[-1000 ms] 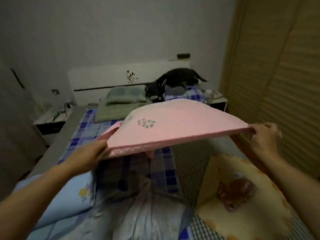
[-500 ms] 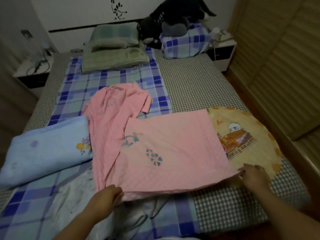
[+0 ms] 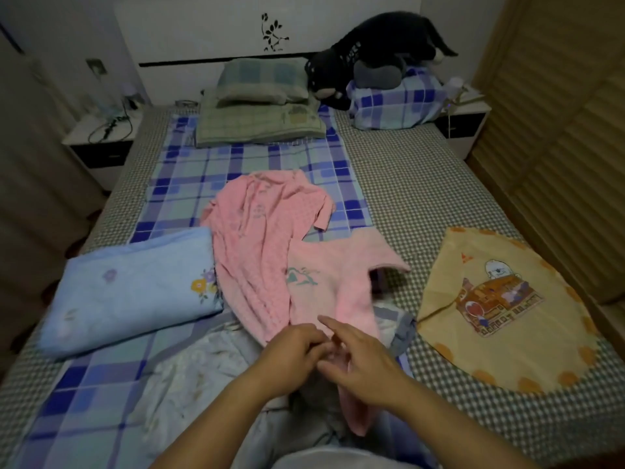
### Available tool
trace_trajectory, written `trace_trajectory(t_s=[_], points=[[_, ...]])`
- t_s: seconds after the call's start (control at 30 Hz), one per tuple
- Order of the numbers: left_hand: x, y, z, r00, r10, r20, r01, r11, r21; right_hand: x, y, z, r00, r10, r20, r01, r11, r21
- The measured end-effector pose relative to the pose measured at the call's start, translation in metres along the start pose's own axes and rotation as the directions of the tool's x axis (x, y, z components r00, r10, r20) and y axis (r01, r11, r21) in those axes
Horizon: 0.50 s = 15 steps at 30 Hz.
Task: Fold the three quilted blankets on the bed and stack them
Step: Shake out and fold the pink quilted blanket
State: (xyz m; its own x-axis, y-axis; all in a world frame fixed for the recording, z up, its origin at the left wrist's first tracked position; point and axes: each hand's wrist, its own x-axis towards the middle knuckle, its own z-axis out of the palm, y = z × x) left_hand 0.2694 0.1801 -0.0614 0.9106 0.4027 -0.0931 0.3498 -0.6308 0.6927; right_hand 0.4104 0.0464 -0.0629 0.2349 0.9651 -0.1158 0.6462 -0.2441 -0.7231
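Both hands meet low at the near edge of the bed, close together over the near end of the pink blanket. The left hand has its fingers curled in, and they seem to pinch the pink edge, though the grip itself is partly hidden. The right hand lies just beside it, touching it, with the forefinger stretched out and the other fingers bent around a fold of pink cloth that hangs down below the palm. The pink blanket lies rumpled in the middle of the bed, running from the hands up onto the blue checked sheet, with one flap lifted and blurred to the right. The blue blanket lies folded at the left, its edge touching the pink one. The yellow blanket, with a cartoon print, lies flat at the right, apart from the pink one. A pale crumpled cloth sits under the forearms. At the head of the bed are green pillows, a blue checked pillow and a black plush toy lying on it.
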Motion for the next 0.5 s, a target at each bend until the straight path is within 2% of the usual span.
trace_trajectory(t_s=[0.07, 0.17, 0.27, 0.33, 0.37, 0.43, 0.5], points=[[-0.003, -0.003, -0.011, 1.000, 0.016, 0.006, -0.015, 0.996, -0.090, 0.002, -0.004, 0.016, 0.999, -0.029, 0.025, 0.031, 0.995, -0.091], [-0.011, -0.008, -0.018, 0.999, 0.048, -0.011, -0.049, 0.984, -0.172, 0.008, -0.011, 0.015, 0.997, -0.071, -0.037, 0.066, 0.992, -0.109], [-0.012, -0.010, -0.016, 0.992, 0.115, -0.057, -0.120, 0.989, -0.082, 0.016, -0.018, -0.004, 0.995, -0.081, -0.050, 0.072, 0.983, -0.168], [-0.006, -0.009, -0.023, 0.995, 0.084, -0.062, -0.088, 0.995, -0.055, 0.016, -0.025, -0.030, 0.997, -0.046, -0.062, 0.027, 0.963, -0.270], [-0.001, -0.007, -0.030, 0.996, 0.073, -0.053, -0.075, 0.996, -0.048, 0.015, -0.030, -0.046, 0.994, -0.049, -0.095, 0.017, 0.949, -0.315], [0.012, -0.003, -0.048, 0.990, 0.137, -0.038, -0.137, 0.991, 0.000, 0.013, -0.048, -0.084, 0.968, -0.112, -0.226, 0.014, 0.918, -0.395], [0.028, 0.013, -0.077, 0.976, 0.211, -0.053, -0.211, 0.977, 0.019, 0.016, -0.074, -0.130, 0.876, -0.208, -0.436, 0.011, 0.911, -0.413]])
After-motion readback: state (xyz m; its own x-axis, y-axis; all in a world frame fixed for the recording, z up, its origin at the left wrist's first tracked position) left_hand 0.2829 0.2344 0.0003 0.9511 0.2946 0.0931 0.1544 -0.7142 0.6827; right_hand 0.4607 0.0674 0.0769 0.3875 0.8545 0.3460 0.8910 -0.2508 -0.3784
